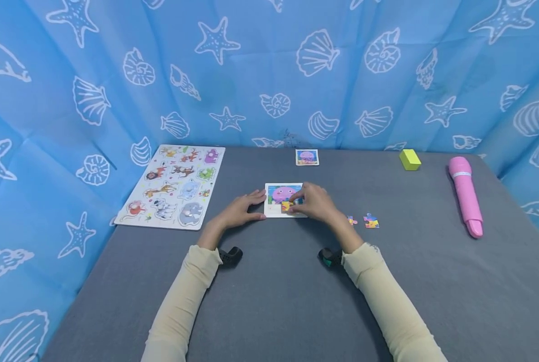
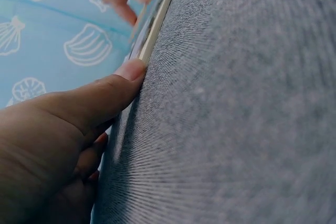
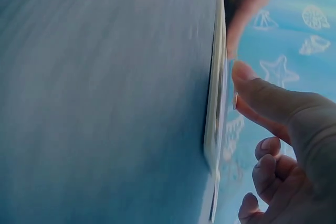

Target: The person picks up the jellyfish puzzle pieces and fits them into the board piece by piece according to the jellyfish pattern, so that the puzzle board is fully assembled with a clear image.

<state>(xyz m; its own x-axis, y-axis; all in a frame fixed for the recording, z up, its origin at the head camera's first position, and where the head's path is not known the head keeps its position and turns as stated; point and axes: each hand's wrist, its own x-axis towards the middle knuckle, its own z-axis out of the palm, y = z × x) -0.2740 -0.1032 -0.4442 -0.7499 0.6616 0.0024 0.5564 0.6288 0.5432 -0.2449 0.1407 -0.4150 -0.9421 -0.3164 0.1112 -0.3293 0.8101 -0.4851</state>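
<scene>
A small white-framed puzzle board [image 1: 273, 213] with a pink cartoon octopus lies on the grey table. My left hand [image 1: 240, 210] rests at its left side, fingers extended, thumb touching the near-left corner; in the left wrist view the thumb [image 2: 128, 72] meets the board's edge. Between thumb and fingers, my right hand [image 1: 318, 203] pinches a yellow-orange jigsaw piece [image 1: 286, 206] over the lower part of the board. The right wrist view shows this piece [image 3: 235, 100] edge-on, close above the board [image 3: 212, 124]. Two loose jigsaw pieces, one of them a colourful piece [image 1: 371, 221], lie right of my right forearm.
A picture card [image 1: 306, 157] with a similar octopus lies behind the board. To the left is a large animal puzzle board [image 1: 170, 188]. At the right are a yellow-green block [image 1: 410, 160] and a pink toy microphone [image 1: 466, 196]. A blue curtain [image 1: 251, 75] hangs behind the table.
</scene>
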